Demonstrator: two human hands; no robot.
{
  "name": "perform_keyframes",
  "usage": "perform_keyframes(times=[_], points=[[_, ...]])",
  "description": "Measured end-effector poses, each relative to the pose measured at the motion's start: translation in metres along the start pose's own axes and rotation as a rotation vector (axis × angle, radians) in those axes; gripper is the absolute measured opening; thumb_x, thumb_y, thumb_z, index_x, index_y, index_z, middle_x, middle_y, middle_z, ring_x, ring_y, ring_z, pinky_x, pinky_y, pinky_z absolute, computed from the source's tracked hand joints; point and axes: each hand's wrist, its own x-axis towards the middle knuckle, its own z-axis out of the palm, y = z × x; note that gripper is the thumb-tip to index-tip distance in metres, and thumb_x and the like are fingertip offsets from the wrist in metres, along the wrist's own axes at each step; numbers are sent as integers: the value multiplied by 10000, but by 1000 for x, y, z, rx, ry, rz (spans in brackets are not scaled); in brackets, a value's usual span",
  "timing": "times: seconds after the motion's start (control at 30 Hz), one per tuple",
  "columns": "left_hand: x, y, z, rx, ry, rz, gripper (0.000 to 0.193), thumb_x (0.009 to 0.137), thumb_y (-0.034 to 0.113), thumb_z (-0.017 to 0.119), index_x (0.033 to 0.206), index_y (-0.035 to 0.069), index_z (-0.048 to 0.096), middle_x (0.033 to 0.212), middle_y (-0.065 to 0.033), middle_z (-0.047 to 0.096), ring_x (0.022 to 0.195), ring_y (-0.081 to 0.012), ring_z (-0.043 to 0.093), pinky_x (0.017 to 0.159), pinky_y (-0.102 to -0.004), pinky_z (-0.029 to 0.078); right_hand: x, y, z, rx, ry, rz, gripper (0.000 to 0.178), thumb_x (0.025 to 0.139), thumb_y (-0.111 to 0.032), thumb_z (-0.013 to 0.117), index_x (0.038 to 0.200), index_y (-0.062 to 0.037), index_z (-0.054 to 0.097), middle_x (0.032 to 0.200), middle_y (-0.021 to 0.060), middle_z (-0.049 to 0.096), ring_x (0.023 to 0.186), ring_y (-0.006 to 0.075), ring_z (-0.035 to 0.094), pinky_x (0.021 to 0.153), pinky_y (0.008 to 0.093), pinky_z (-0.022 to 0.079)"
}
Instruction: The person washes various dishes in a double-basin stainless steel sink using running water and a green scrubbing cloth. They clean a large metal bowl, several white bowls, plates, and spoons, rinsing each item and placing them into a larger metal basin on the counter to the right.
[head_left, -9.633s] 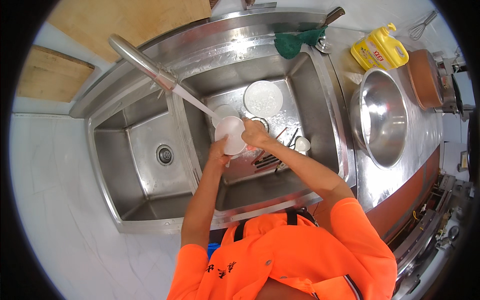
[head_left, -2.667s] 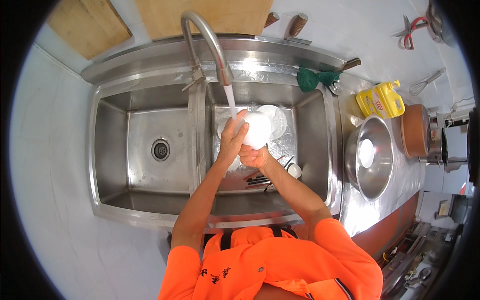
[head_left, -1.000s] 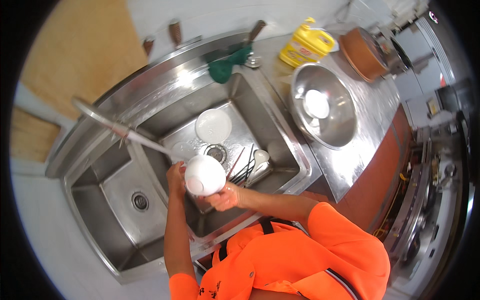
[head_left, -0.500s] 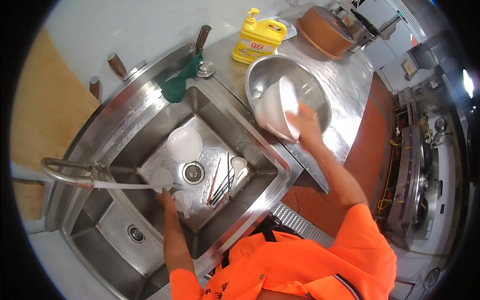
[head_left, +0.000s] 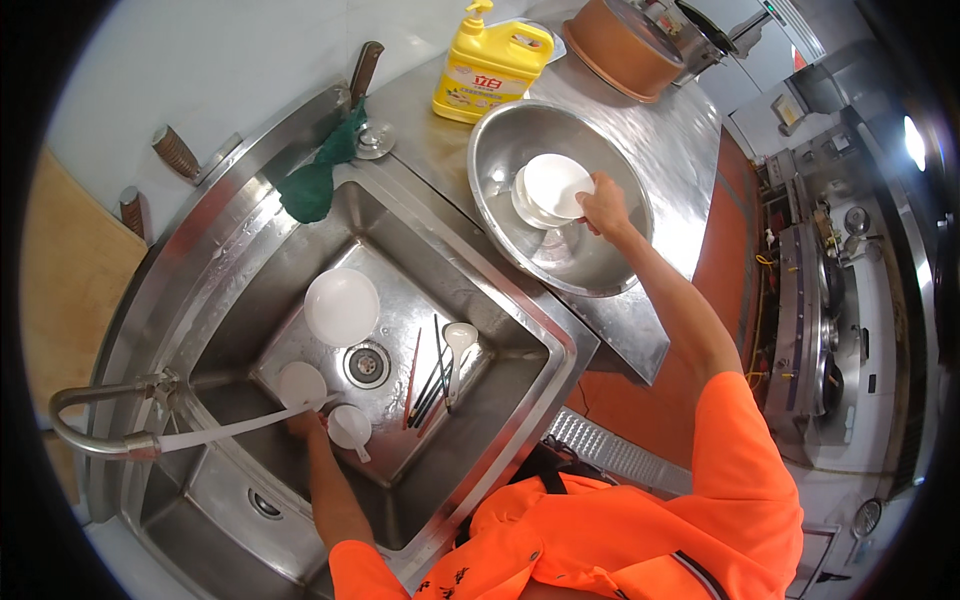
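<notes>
My right hand grips the rim of a white bowl, tilted inside a large steel basin. Another white bowl shows partly beneath it. Down in the sink, my left hand is closed at the edge of a small white dish; its fingertips are partly hidden. A stream of water runs across from the faucet just above that hand. Beside it lies a small white cup-like piece with a handle. A larger white bowl, chopsticks and a white spoon rest on the sink floor.
A yellow pump jug and a brown round pot stand on the steel counter. Along the sink's back edge are a green cloth, a metal lid and a knife handle. A second sink basin adjoins at lower left.
My right hand has lowered the white bowl into the basin and turned it so its inside faces up. My left hand stays by the small dish. The whole view has shifted slightly.
</notes>
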Motion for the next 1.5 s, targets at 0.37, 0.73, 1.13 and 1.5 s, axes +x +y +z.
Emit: perform_keyframes(times=[0.37, 0.73, 1.13, 1.5], points=[[25, -7, -9, -17, 110, 70, 119, 790, 114, 574, 811, -2, 592, 586, -140, 590, 395, -218, 569, 291, -334, 450, 37, 52, 25, -98, -35, -115, 427, 774, -120, 608, 1137, 52, 461, 877, 204, 594, 499, 227, 604, 395, 327, 463], [-18, 39, -39, -248, -150, -233, 171, 814, 158, 559, 716, 20, 587, 525, -49, 535, 371, -155, 494, 340, -310, 438, 45, 28, -23, -639, 274, -520, 352, 888, -283, 493, 1137, -34, 518, 621, 108, 570, 471, 162, 541, 440, 291, 432], [-139, 56, -50, -500, -440, -28, 107, 707, 42, 520, 723, -49, 575, 536, -104, 522, 348, -161, 460, 343, -315, 428, -192, -117, 144, -31, -695, -693, 441, 872, -376, 478, 1125, -19, 536, 667, 172, 607, 600, 236, 629, 623, 365, 494], [-166, 73, -82, -539, -68, 520, 589, 656, -84, 426, 1230, 42, 464, 1023, -129, 570, 784, -209, 604, 468, -287, 508, -296, -94, 329, 433, -922, 102, 271, 812, -117, 521, 1025, 35, 451, 676, 146, 579, 486, 221, 589, 319, 353, 389]])
